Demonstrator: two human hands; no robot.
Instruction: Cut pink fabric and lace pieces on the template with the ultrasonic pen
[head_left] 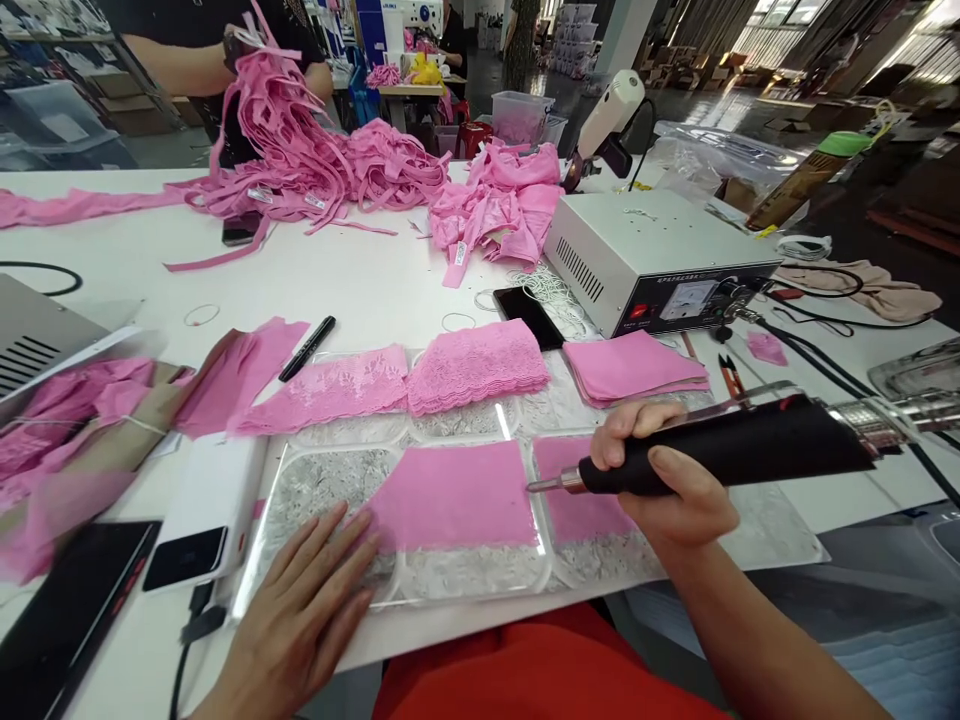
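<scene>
My right hand (667, 480) grips a black-handled handheld tool (735, 445) with a thin metal tip, cabled toward a grey control box. Its tip meets the right edge of a flat pink fabric piece (465, 495) on a clear-topped, marble-patterned mat (337, 480). My left hand (319, 590) lies flat, fingers stretched out, fingertips at the left edge of that piece. A second pink piece (577, 500) lies partly behind the right hand. Above them rest a pink lace strip (337, 390), a lace stack (480, 365) and a plain pink fabric stack (634, 365).
The grey control box (660, 260) stands back right. Two phones, one a black phone (529, 315), a black pen (307, 348) and a white power bank (210, 510) lie about. A co-worker's hand (240, 45) holds pink straps (285, 140) across the table; a pink garment pile (499, 205) sits nearby.
</scene>
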